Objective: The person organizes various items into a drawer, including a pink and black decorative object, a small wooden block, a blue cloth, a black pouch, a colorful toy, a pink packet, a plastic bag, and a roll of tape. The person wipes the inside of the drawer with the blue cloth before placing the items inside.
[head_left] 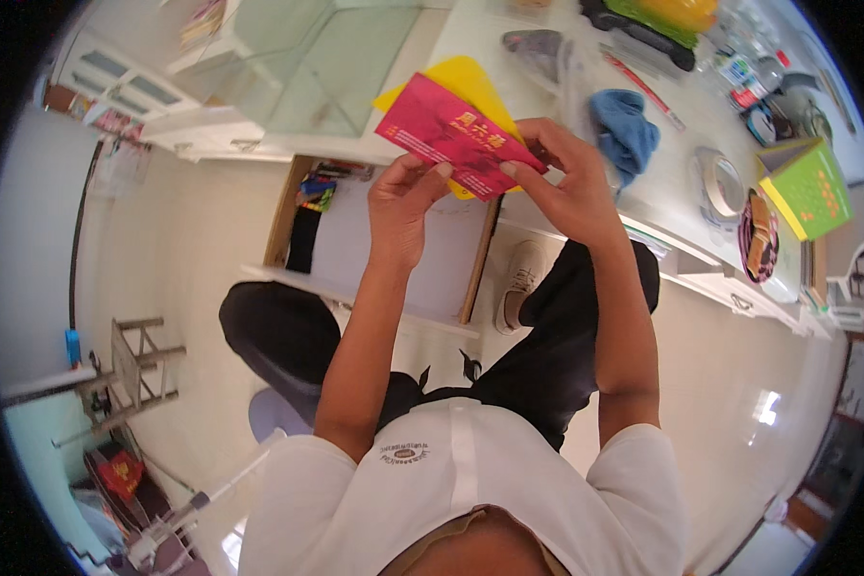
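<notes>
My left hand [412, 191] and my right hand [565, 180] hold a dark pink printed card or packet [450, 137] between thumbs and fingers, above the front edge of a white desk. Behind it, partly hidden, a yellow sheet or folder [468, 79] sticks out at the top and a little at the bottom. The pink piece bears gold and white writing. Below my hands an open drawer [432, 281] holds pens and small colourful packs [318, 193] at its far left corner and a black item [304, 237] along its left side.
On the desk [662, 187] lie a blue cloth [625, 133], a red pencil or pen [644, 90], a tape roll [723, 183], plastic bottles [759, 83] and a green-yellow box [810, 189]. A glass panel [324, 72] covers the desk's left part. A wooden stool [140, 363] stands at left.
</notes>
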### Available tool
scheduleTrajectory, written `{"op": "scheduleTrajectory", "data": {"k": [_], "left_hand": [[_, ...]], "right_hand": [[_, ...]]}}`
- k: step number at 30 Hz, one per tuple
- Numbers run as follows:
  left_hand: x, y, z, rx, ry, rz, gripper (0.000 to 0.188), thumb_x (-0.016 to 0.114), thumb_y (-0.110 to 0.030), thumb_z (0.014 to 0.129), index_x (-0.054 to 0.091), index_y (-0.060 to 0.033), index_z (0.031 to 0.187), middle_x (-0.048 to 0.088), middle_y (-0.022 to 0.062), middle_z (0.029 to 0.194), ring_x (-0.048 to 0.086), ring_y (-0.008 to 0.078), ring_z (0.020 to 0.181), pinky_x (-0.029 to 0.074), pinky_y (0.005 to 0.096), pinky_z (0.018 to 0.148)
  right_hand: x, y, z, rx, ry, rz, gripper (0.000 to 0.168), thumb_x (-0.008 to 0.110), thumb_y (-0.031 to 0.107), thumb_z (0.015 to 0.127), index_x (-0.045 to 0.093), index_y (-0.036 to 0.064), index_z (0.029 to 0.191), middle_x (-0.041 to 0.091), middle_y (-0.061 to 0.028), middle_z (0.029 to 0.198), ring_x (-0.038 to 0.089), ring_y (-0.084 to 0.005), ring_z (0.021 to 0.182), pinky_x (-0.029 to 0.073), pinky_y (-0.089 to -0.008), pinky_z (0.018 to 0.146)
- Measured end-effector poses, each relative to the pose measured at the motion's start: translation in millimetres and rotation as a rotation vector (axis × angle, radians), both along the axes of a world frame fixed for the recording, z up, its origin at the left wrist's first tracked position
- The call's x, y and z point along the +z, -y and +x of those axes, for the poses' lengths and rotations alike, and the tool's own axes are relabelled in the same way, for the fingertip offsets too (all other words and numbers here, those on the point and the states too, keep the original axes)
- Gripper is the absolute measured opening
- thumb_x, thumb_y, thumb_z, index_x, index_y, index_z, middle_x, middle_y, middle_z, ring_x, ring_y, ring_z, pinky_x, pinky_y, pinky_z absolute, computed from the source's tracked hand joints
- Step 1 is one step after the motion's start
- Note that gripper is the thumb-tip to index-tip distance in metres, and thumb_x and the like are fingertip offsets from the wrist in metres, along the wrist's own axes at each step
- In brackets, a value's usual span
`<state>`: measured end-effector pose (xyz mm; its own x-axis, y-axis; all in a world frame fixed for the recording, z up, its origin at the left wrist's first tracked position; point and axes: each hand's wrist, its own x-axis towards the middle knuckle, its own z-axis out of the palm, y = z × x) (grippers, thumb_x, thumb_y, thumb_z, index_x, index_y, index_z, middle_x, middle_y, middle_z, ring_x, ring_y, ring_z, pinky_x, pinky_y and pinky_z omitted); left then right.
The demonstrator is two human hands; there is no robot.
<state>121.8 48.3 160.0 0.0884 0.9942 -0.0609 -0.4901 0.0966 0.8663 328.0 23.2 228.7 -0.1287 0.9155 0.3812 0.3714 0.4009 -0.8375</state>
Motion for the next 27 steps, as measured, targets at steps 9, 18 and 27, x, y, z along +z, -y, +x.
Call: {"op": "scheduleTrajectory", "data": {"k": [9,18,27], "left_hand": [[-31.7,29.3,-43.2,0.030,-0.012,-0.044,0.018,0.072,-0.006,0.089,0.069,-0.0052,0.107,0.071,0.0030,0.099,0.066,0.0112,0.090,0.054,0.0289,0.082],[-71.1,62.7,-90.6,0.084,-0.086,-0.203,0.020,0.073,-0.008,0.088,0.070,-0.0023,0.107,0.070,0.0018,0.093,0.062,0.0088,0.085,0.049,0.0254,0.081],[-102.8,56.8,-131.7,0.130,-0.297,-0.224,0.020,0.073,-0.012,0.089,0.071,-0.0008,0.105,0.069,0.0021,0.090,0.062,0.0085,0.079,0.050,0.0247,0.073]], "right_hand": [[-22.2,15.1,-45.2,0.151,-0.096,-0.354,0.036,0.065,0.003,0.085,0.055,0.002,0.120,0.064,-0.0057,0.097,0.058,-0.0107,0.088,0.048,-0.0269,0.081],[-81.2,30.7,-101.9,0.228,-0.283,-0.531,0.039,0.064,0.012,0.094,0.053,0.004,0.130,0.063,-0.0037,0.110,0.060,-0.0103,0.095,0.049,-0.0279,0.087],[-132.6,20.4,-141.5,0.152,-0.464,-0.805,0.028,0.062,0.012,0.095,0.060,0.004,0.122,0.068,-0.0028,0.108,0.063,-0.0105,0.096,0.051,-0.0273,0.086]]}}
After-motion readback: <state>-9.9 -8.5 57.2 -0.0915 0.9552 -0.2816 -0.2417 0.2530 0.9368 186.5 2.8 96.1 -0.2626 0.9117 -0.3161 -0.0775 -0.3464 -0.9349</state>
